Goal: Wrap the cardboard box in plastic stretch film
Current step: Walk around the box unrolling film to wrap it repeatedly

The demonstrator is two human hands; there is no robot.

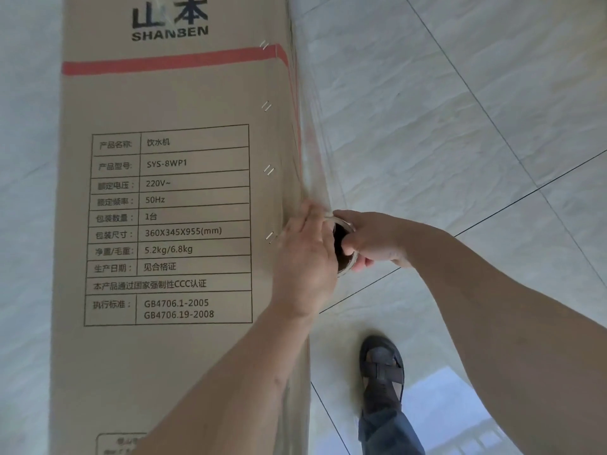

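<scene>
A tall brown cardboard box [184, 198] with black printing and a red stripe fills the left half of the head view. A roll of clear stretch film [343, 247] stands on end against the box's right edge; I look down into its dark core. My right hand [371, 239] grips the roll's top, fingers hooked into the core. My left hand [303, 254] lies flat on the box's right edge beside the roll, pressing the film there. Clear film [315, 126] stretches down along that edge.
Pale marble-look floor tiles [460, 110] with dark grout lines spread to the right of the box. A foot in a dark sandal [382, 369] stands on the floor just right of the box's near corner.
</scene>
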